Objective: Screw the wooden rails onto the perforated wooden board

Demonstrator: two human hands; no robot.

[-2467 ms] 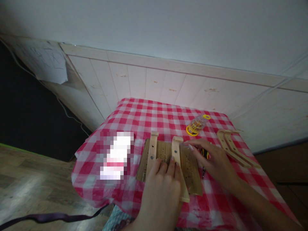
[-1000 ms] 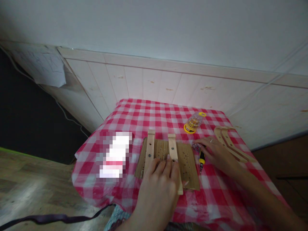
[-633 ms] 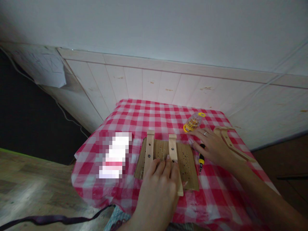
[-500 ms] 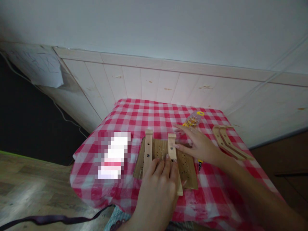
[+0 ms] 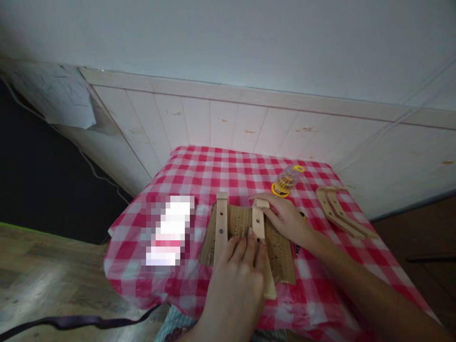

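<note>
A brown wooden board (image 5: 238, 216) dotted with small holes lies on the table, with two pale wooden strips across it. The left strip (image 5: 221, 221) carries a dark screw and a hole. My left hand (image 5: 237, 280) rests over the board, its fingers bent around the near part of the right strip (image 5: 258, 223). At that strip's far end, my right hand (image 5: 288, 221) is closed around the raised block, fingertips hidden behind it. The strip's far end looks lifted a little and turned. Partly under my right hand lies a screwdriver (image 5: 298, 249), mostly covered.
A clear plastic case (image 5: 288, 180) with yellow ends holds small yellow pieces. Two bent wooden strips (image 5: 338, 211) lie at the right table edge. A blurred-out white item (image 5: 169, 228) sits left. The checked tablecloth (image 5: 210, 164) reaches the panelled wall (image 5: 195, 121).
My right hand has gone from spread above the board to closed around the right strip's far end. That strip has shifted slightly right and tilted. My left hand stays on it.
</note>
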